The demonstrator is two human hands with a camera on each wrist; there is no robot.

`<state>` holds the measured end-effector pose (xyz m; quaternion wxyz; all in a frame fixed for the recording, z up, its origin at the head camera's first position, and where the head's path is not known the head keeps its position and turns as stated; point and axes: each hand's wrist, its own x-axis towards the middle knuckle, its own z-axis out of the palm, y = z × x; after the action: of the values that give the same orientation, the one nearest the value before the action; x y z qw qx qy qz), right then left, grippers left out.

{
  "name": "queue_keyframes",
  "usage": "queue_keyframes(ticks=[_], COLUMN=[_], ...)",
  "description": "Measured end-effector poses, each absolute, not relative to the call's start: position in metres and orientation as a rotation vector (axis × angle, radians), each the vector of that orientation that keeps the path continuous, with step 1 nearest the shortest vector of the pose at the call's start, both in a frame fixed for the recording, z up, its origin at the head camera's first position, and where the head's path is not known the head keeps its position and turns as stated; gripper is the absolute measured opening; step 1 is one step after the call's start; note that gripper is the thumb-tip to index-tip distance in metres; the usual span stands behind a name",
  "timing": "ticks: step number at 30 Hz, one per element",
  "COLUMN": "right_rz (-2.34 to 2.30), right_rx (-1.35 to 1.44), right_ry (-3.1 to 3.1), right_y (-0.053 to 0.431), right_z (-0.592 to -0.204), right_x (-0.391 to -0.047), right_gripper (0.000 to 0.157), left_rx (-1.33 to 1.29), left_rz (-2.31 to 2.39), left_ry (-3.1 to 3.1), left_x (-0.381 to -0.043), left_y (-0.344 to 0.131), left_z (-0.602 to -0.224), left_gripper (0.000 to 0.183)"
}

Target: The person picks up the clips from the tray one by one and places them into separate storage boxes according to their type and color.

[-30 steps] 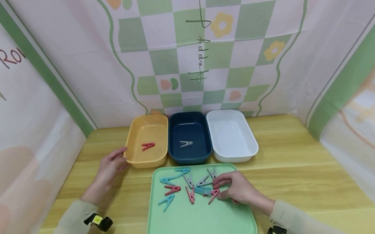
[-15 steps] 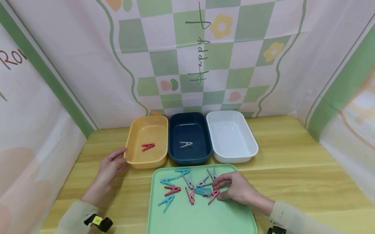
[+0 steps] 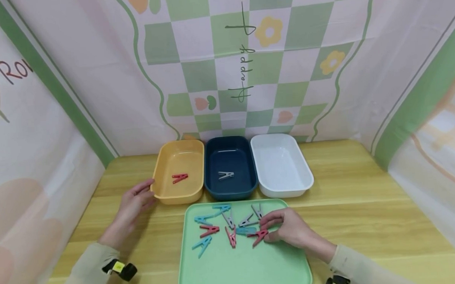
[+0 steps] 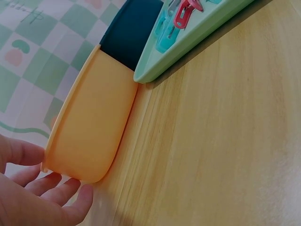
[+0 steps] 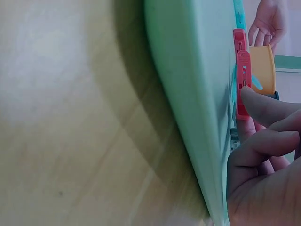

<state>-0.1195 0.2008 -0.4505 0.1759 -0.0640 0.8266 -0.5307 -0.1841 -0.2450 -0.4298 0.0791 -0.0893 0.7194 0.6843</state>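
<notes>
My right hand [image 3: 290, 229] is over the right side of the green tray [image 3: 247, 268], pinching a red clothespin [image 3: 259, 238] between thumb and index finger. In the right wrist view the thumb lies on this red clothespin [image 5: 243, 75]. A blue clothespin [image 3: 245, 230] is right beside it. Other red, blue and grey clothespins lie farther back on the tray, including a grey clothespin [image 3: 247, 220] near my fingertips. My left hand [image 3: 132, 206] touches the end of the yellow bin [image 3: 178, 199], thumb at its rim [image 4: 45, 160] and extended fingers along the outer wall.
One red clothespin [image 3: 180, 178] lies in the yellow bin, and one grey clothespin [image 3: 225, 174] in the dark blue bin [image 3: 231, 195]. A white bin [image 3: 283, 191] stands to their right. All three are lined up behind the tray on the wooden table [image 3: 365, 220], before a patterned cloth [image 3: 199, 76].
My right hand has shifted slightly right, and the red clothespin it pinches has shifted a little with it, separating from the blue one. My left hand stays in place at the yellow bin.
</notes>
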Motion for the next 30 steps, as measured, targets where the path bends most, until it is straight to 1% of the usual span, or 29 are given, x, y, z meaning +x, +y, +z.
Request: queue_keyframes(ticks=[10, 22, 30], right_rz=[-1.477, -1.538, -1.521], right_rx=[-0.14, -0.239, -0.218], right_ry=[2.363, 2.329, 2.357], right_y=[0.2, 0.205, 0.201], right_z=[-0.44, -0.432, -0.419], right_x=[-0.118, -0.122, -0.127], right_gripper=[0.043, 0.044, 0.043], left_rx=[-0.252, -0.27, -0.275], left_rz=[2.05, 2.044, 2.043], left_ry=[2.157, 2.149, 2.153], left_x=[-0.184, -0.184, -0.185], left_y=[-0.246, -0.245, -0.246], left_z=[-0.43, -0.429, -0.43], left_gripper=[0.058, 0.058, 0.058])
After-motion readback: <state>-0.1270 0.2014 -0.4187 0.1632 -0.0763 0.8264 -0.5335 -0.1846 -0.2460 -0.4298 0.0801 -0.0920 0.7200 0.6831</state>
